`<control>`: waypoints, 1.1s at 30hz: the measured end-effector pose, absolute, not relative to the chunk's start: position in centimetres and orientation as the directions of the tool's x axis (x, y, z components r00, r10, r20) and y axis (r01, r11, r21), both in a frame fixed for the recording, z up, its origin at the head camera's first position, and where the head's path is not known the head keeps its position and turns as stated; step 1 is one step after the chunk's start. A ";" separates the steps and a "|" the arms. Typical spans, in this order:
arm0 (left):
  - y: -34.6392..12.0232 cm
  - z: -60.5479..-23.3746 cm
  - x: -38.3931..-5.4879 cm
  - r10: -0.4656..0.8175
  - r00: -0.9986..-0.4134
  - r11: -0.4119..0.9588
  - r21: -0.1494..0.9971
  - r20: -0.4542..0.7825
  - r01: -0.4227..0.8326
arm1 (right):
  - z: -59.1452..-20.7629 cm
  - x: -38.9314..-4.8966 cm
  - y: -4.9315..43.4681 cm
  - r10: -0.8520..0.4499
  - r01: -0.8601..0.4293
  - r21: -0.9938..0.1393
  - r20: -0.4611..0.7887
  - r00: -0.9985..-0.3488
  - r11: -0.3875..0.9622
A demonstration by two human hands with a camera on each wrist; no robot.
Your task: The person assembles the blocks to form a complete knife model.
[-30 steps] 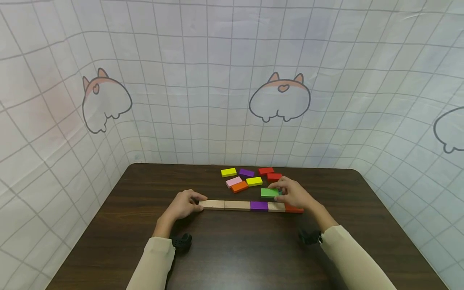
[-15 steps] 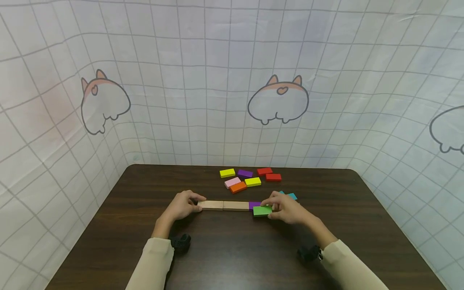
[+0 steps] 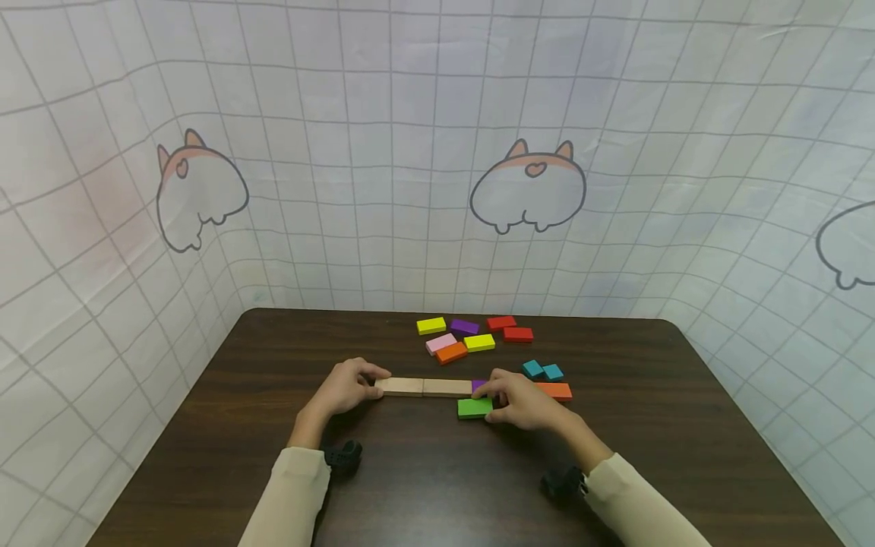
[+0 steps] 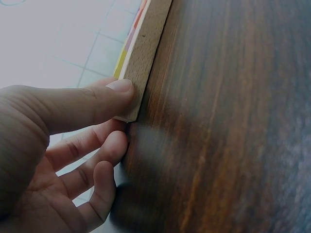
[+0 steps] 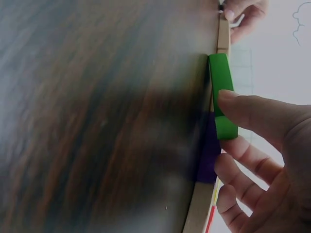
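A straight row of blocks lies on the table. It runs from two plain wooden blocks through a purple block and another plain block to an orange-red block. My left hand pinches the row's left end between thumb and fingers. In my right hand is a green block, pinched at its right end, just in front of the row near the purple block. Whether the green block touches the table, I cannot tell. The right hand hides part of the row in the head view.
Behind the row lie loose blocks: yellow, purple, red, pink and orange. Two small teal blocks sit right of them. A gridded white curtain stands behind the dark wooden table.
My right hand has carried the green block from behind the row to its front, then leftward. The teal blocks have come into full view. The left hand has kept its hold.
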State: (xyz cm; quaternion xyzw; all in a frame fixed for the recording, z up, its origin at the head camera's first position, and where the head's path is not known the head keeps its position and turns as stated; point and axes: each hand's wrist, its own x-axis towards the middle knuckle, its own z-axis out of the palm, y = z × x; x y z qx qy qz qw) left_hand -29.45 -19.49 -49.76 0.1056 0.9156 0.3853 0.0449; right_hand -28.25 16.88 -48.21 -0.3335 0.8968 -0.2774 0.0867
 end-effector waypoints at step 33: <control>-19.4 -49.6 -29.3 0.231 -0.973 0.679 0.716 -0.001 0.161 | -48.2 -28.5 15.0 -0.604 -0.541 -0.495 0.040 -0.796 0.680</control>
